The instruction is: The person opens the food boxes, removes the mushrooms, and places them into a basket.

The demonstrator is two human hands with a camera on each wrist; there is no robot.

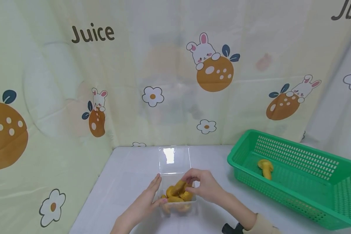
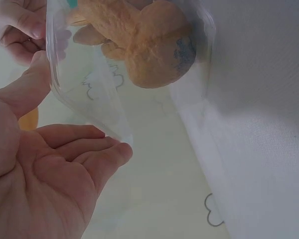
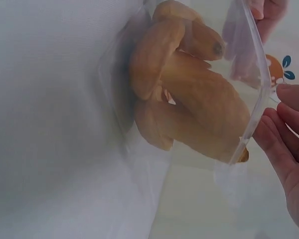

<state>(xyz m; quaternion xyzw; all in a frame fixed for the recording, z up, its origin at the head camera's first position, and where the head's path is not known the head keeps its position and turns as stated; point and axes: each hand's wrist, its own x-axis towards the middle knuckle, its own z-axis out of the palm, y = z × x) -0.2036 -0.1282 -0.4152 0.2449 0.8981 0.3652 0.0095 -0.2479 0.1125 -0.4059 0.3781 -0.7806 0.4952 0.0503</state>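
Note:
A clear plastic box [image 1: 178, 202] with its lid [image 1: 175, 159] raised stands on the table, holding several yellow-brown mushrooms [image 1: 175, 190]. My left hand [image 1: 144, 200] lies along the box's left side, its thumb at the front rim and its fingers extended. In the left wrist view its fingertips touch the wall near a corner. Over the box's right side is my right hand [image 1: 206, 185], thumb and fingers apart, close to the mushrooms. In the right wrist view that hand [image 3: 289, 139] is at the rim, with nothing visible between thumb and fingers. Its fingertips are partly hidden.
A green perforated basket [image 1: 292, 198] stands on the right of the table, with one mushroom [image 1: 266, 168] inside. Behind the white table [image 1: 120, 182] hangs a printed curtain [image 1: 169, 65]. A black object [image 1: 232, 228] shows by the right sleeve.

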